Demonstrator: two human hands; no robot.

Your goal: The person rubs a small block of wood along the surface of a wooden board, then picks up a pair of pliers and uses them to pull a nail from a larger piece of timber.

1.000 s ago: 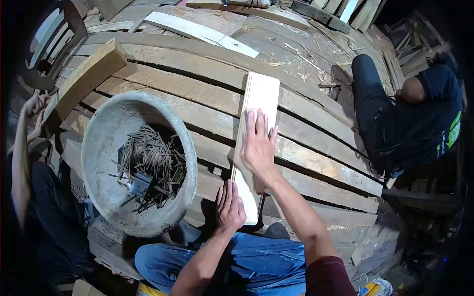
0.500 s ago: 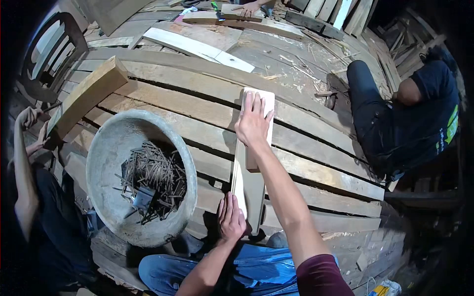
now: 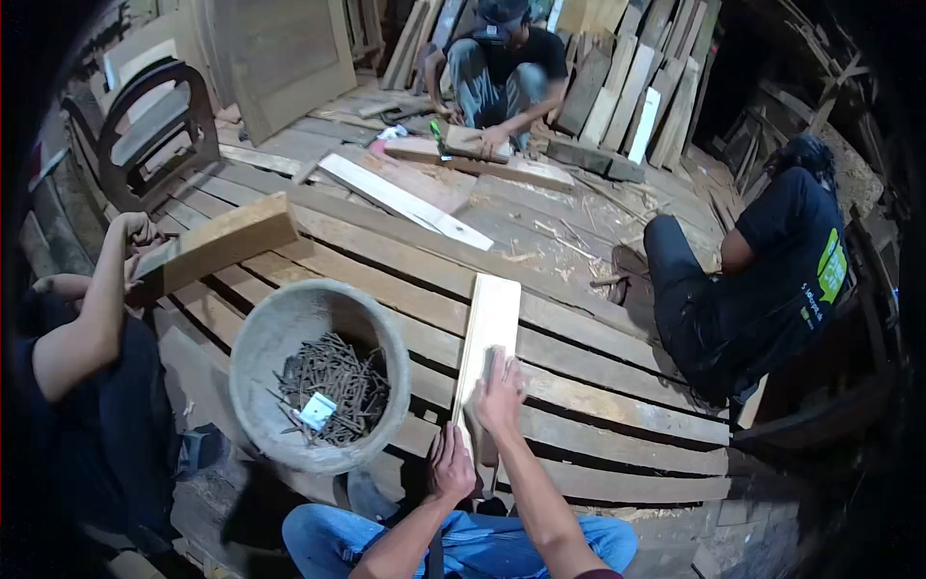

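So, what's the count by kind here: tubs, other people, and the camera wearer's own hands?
Tub: 1
Other people (left person, right person, far person): 3
Own hands (left hand, right hand): 2
Total: 6, leaving out the nail-like bits, too heaped to count

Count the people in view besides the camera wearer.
3: one at left, hands at a thick timber; one crouched at the far side, a hand on a small block; one seated at right. The dark edges could hide more.

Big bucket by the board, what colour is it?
The bucket is dull grey, seen best in the head view.
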